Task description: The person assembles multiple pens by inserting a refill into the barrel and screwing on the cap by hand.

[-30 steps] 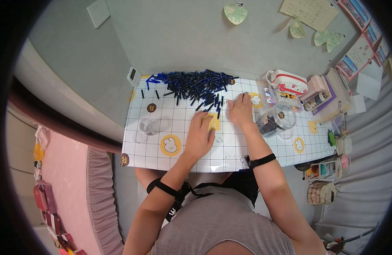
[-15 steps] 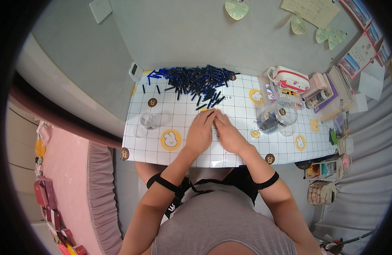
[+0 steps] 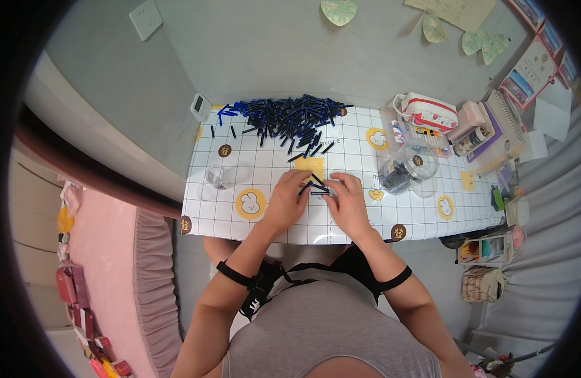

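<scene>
Between my two hands, several small dark blue tubes that look like ink cartridges (image 3: 317, 187) lie at crossed angles above the tabletop. My left hand (image 3: 288, 197) curls beside them with fingers and thumb apart, its fingertips touching their left ends. On the other side, my right hand (image 3: 349, 205) is bent with index finger and thumb spread, the thumb close to the right ends. Farther back, against the wall, a big heap of the same cartridges (image 3: 289, 116) spreads over the table, a few loose ones lying at its front edge.
A small clear jar (image 3: 216, 178) stands at the left of the gridded tablecloth (image 3: 271, 170). To the right is a clear container (image 3: 397, 175) holding dark cartridges. Behind it are a white and red pouch (image 3: 431, 113) and notebooks. A white timer (image 3: 201, 108) leans at the back left.
My hands were together over the table and have moved apart, my right hand shifting right. Several cartridges now show between them.
</scene>
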Action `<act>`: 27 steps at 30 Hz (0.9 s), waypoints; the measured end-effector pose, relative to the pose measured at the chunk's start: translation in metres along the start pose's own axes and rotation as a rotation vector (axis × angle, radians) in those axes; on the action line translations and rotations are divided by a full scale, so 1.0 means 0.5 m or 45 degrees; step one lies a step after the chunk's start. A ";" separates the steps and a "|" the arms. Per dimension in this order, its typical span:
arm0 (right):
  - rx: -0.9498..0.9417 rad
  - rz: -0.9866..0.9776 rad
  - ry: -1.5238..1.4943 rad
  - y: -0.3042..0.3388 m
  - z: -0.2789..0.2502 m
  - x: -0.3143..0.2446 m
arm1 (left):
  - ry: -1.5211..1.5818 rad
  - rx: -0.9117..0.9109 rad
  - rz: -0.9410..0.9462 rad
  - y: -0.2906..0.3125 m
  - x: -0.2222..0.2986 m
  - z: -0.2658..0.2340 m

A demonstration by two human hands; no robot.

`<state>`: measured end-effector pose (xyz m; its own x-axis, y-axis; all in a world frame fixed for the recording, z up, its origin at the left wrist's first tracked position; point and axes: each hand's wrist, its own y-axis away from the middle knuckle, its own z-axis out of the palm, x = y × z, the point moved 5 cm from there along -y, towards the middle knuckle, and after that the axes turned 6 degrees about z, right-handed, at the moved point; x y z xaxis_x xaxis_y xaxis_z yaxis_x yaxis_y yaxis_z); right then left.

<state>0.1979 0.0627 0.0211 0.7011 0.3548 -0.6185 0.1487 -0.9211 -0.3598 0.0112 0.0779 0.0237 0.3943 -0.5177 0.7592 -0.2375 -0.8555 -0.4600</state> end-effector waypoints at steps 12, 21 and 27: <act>0.166 -0.018 0.042 -0.005 0.000 -0.002 | -0.002 -0.185 -0.118 0.024 0.010 -0.021; 0.129 -0.028 0.023 -0.022 0.009 0.000 | -0.382 -0.283 0.304 -0.037 -0.009 -0.041; 0.109 -0.016 0.042 -0.031 0.010 0.001 | -0.400 -0.341 0.231 -0.057 -0.021 -0.032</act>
<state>0.1922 0.0780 0.0230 0.7225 0.3594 -0.5907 0.0985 -0.8991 -0.4265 -0.0004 0.1075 0.0362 0.5657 -0.6691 0.4819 -0.5325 -0.7427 -0.4060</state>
